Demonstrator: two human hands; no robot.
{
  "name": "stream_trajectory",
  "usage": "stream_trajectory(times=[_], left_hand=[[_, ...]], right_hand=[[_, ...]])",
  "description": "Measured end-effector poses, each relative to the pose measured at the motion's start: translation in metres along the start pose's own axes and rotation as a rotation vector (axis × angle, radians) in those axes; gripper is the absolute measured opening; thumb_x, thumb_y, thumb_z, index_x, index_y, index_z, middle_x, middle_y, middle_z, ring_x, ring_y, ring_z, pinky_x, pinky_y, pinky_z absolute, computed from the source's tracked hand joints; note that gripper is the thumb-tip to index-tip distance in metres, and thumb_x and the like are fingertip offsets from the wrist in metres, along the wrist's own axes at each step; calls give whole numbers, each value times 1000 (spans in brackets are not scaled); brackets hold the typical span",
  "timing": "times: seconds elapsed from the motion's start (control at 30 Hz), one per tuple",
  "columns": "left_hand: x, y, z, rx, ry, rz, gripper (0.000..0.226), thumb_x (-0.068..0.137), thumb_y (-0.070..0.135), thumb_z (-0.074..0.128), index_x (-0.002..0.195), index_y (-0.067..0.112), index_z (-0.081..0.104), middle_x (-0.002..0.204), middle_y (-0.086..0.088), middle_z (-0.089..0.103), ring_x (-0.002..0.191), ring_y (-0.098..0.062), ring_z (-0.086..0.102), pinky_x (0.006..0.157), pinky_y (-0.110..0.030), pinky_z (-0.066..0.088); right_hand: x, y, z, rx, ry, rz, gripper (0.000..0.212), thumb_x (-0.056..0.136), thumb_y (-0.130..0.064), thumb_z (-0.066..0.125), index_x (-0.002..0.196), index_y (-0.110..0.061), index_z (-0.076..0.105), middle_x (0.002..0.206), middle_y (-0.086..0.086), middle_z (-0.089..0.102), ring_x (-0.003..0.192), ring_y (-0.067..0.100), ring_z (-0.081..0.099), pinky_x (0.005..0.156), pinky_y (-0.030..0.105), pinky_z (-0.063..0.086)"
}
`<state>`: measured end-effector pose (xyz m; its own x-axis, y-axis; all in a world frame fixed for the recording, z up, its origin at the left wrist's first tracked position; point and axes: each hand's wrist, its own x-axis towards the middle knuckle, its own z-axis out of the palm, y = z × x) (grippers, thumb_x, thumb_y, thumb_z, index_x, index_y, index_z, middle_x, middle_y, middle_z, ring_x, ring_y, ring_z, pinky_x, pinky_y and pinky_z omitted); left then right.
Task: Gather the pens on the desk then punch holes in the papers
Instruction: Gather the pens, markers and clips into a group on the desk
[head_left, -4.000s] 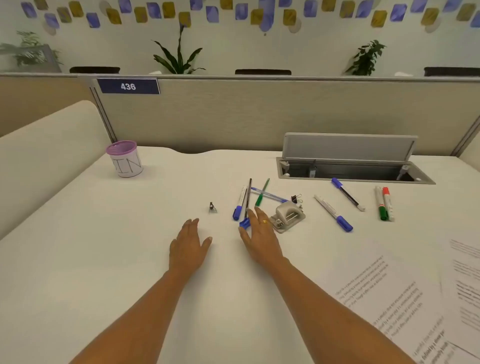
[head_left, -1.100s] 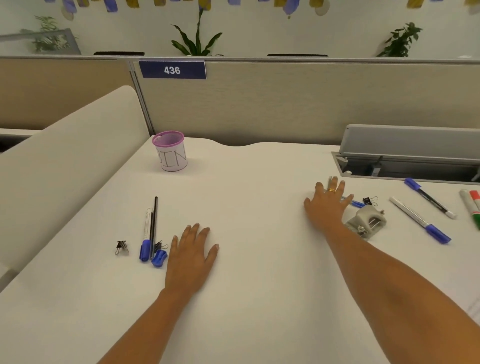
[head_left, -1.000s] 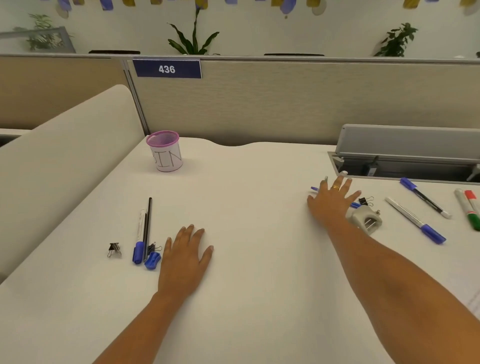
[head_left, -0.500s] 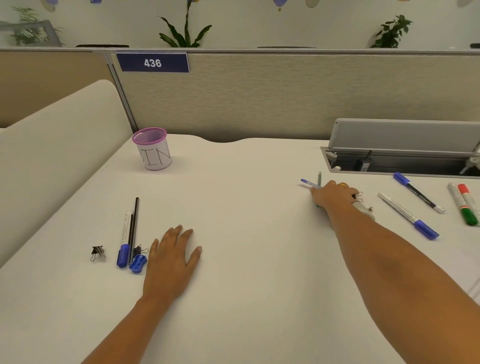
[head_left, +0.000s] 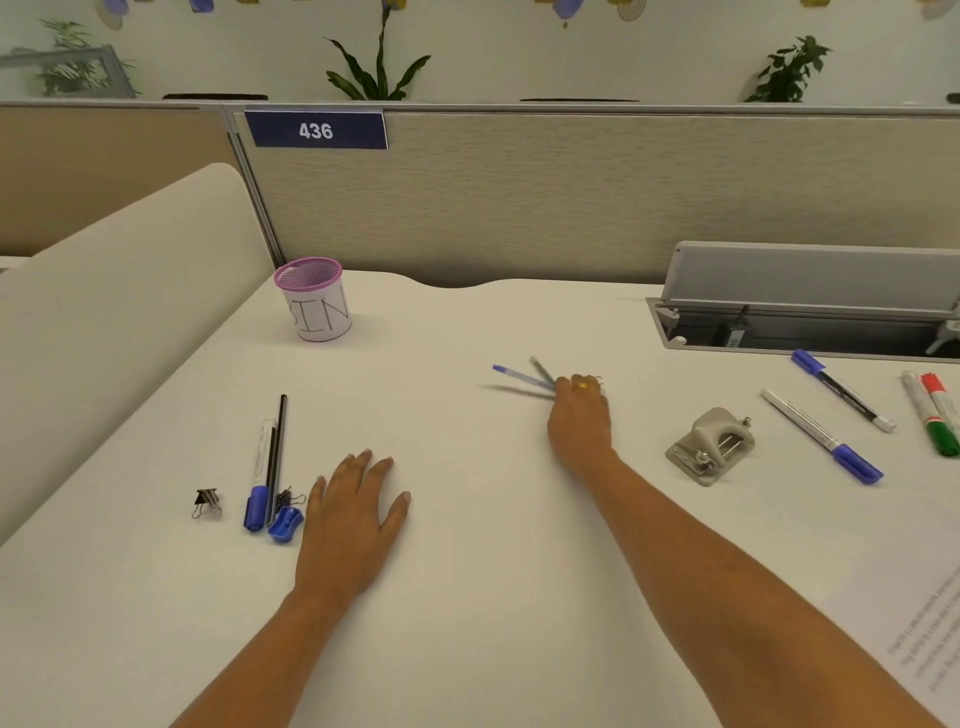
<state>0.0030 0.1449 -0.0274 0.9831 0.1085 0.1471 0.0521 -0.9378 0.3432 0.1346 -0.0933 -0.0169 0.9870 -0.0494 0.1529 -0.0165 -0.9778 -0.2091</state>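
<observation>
Since a second ago the right hand (head_left: 579, 415) has closed on two thin blue-tipped pens (head_left: 524, 375) and slid them left off the grey metal hole punch (head_left: 710, 447), toward the gathered pair beside the open, flat left hand (head_left: 349, 519).

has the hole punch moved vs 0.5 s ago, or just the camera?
Cannot tell. The hole punch now sits clear to the right of the right hand that half covered it; its spot relative to the cable tray looks roughly the same.
</observation>
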Motion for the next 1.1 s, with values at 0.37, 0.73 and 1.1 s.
stream_trajectory(times=[0.37,0.73,1.1], left_hand=[[-6,1,-5,17,28,53,44,95,36,41,134,17,44,149,-1,34,142,-16,22,118,-36,8],[-20,-28,-38,311,119,87,48,82,35,34,107,14,68,125,-8,62,122,-30,54,101,-59,34],[-25,-87,-47,154,93,-38,61,86,36,15,127,15,54,143,-3,45,139,-20,31,113,-45,23]], right_hand=[[-66,-100,0,102,-123,-152,25,92,-17,41,107,-6,58,115,8,51,108,25,46,63,30,36],[-92,-101,-2,738,-81,0,39,96,-32,42,131,-15,47,141,3,45,130,19,40,105,27,31],[-117,-176,25,530,-230,-293,47,96,-33,39,140,-16,36,153,3,26,136,24,29,112,32,28]])
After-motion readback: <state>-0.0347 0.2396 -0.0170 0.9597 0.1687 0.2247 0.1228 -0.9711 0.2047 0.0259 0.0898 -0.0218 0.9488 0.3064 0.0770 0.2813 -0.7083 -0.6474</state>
